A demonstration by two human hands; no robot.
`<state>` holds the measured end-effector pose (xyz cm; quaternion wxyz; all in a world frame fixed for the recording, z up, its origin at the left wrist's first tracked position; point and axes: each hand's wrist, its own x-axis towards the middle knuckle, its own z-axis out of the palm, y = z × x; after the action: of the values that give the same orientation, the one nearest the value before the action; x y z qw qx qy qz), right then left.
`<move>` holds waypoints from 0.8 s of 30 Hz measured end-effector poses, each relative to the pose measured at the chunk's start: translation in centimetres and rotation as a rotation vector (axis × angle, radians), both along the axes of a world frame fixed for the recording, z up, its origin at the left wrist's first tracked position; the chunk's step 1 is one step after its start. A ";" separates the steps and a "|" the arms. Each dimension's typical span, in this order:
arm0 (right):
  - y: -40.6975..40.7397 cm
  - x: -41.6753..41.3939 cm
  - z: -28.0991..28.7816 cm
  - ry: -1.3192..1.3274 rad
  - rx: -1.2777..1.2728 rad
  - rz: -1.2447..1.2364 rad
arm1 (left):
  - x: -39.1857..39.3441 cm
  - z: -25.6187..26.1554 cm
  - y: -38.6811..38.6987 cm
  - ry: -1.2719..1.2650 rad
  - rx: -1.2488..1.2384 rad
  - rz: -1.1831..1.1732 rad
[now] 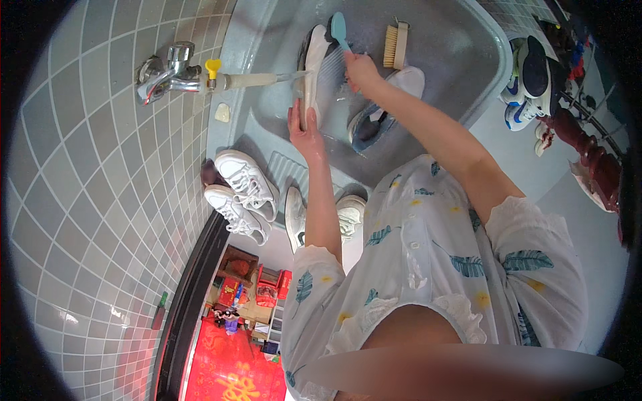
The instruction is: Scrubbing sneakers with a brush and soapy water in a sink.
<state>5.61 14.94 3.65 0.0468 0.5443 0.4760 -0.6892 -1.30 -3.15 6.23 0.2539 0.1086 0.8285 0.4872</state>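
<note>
In the grey washbasin [461, 65], my left hand [306, 133] holds a shoe [315, 65] on its side by one end, its pale sole edge turned up. Water runs onto the shoe from a hose on the wall tap [175, 75]. My right hand [362, 72] grips the handle of a light-blue brush [339, 27], whose dark bristles are at the shoe's far end. A second shoe [368, 128], blue and white, lies in the basin by my right forearm. Near it rests a wooden scrubbing brush [396, 45] with tan bristles.
White sneakers [246, 185] stand on the basin's left ledge beside the tiled wall [100, 150]. More shoes [349, 215] sit near my left forearm. A piece of soap [222, 113] lies below the tap. Further shoes [531, 80] are at the right, beyond the basin rim.
</note>
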 end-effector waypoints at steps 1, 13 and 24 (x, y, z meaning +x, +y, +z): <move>0.8 -0.1 -0.7 -0.003 -0.010 -0.056 | 0.1 0.0 0.3 -0.012 0.001 0.026; -8.3 2.5 2.0 0.114 0.432 0.295 | -0.9 0.0 -1.3 -0.230 0.063 0.151; -5.7 3.0 2.5 -0.078 0.120 0.270 | 1.3 -2.0 -2.9 0.038 -0.064 -0.044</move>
<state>8.65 9.26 6.11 0.1248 0.5036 0.5828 -0.6254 -0.04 -6.08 4.21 0.2522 0.1280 0.8457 0.4526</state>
